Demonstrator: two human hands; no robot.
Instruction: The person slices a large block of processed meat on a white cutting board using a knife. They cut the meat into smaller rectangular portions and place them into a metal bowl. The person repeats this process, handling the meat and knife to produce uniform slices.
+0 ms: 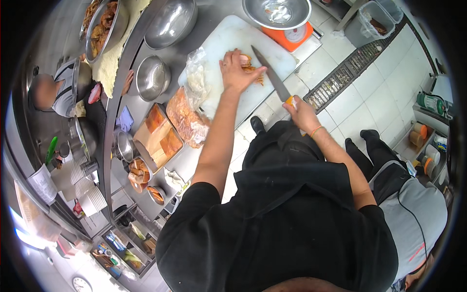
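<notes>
My left hand point(235, 73) lies over a small heap of cut cooked meat point(248, 65), fingers on its far side and thumb stretched out to the right. Pieces show between finger and thumb; the rest is hidden under the palm. In my right hand point(303, 116) is the yellow handle of a long kitchen knife point(271, 77). Its blade points away from me over the board, just right of the meat, with the tip past my thumb. Beneath both is a white cutting board point(222, 40). A crumpled clear plastic bag point(197, 73) rests on the board's left edge, beside a bagged large piece of meat point(186, 116).
An orange scale point(292, 36) carrying a steel bowl point(277, 16) stands beyond the board. Steel bowls point(153, 78) and a paper-lined tray point(158, 137) with browned slabs sit left. One person point(64, 87) is across the counter; another point(408, 204) stands at my right, by a floor drain point(354, 65).
</notes>
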